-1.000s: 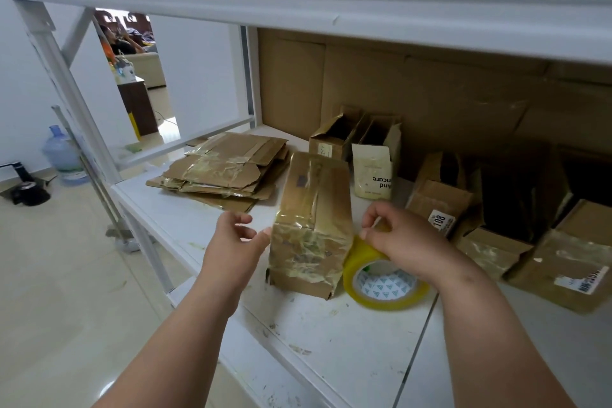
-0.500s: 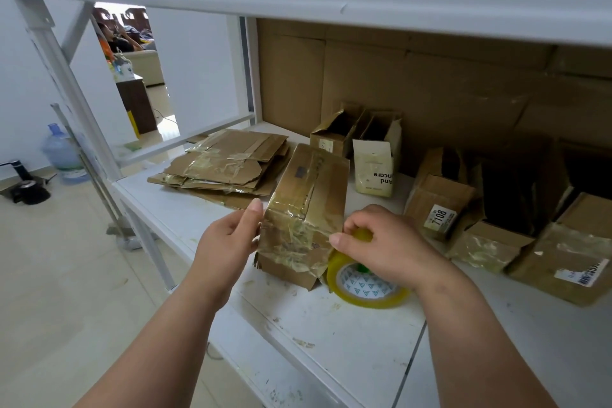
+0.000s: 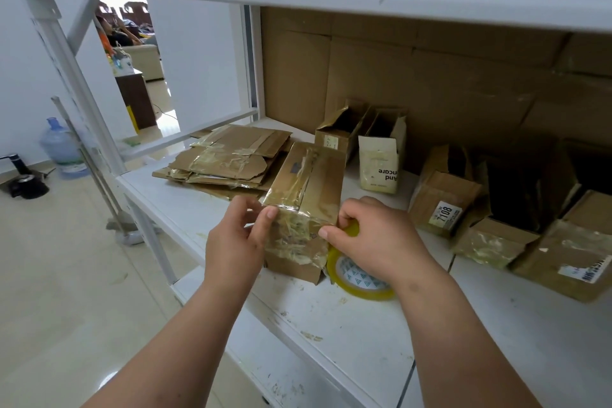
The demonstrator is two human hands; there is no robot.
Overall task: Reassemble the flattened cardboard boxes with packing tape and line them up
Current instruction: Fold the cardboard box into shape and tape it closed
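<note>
The taped cardboard box [image 3: 306, 195] lies long axis away from the viewer; left hand [image 3: 236, 242] pinches its near corner, right hand [image 3: 374, 235] pinches the other, over the tape roll [image 3: 356, 278].

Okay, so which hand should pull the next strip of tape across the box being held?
The right hand, probably. It already grips the tape roll against the box at its right edge. The left hand pinches the box's left corner, so it is better placed to steady it.
</note>
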